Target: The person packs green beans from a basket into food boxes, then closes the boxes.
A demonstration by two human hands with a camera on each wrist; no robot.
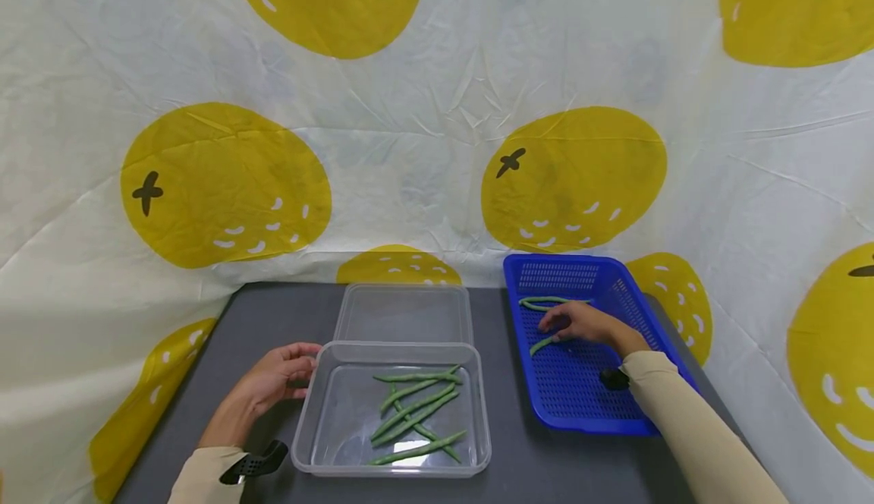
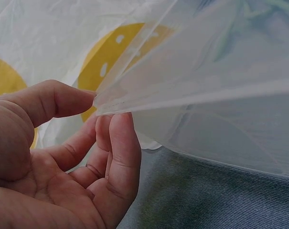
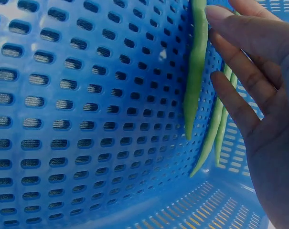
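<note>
My left hand (image 1: 278, 377) pinches the left rim of a clear plastic container (image 1: 391, 471). In the left wrist view the thumb (image 2: 63, 98) lies above the rim, with fingertips below it. Several green beans (image 1: 416, 411) lie crossed on the container's floor, mostly toward its right side. Over at the right, my right hand (image 1: 580, 322) is inside a blue perforated basket (image 1: 580, 413). Its fingers are loosely bent, and the thumb tip is at a green bean (image 3: 196, 71) in the right wrist view. Two more beans (image 3: 213, 131) lie beside the fingers; the hand partly hides the beans.
Behind the container lies a clear rectangular plastic lid (image 1: 404, 313). Everything stands on a dark grey table (image 1: 273, 310). A white sheet with yellow fruit prints (image 1: 403, 185) hangs at the table's back edge and sides. A strip of table separates container and basket.
</note>
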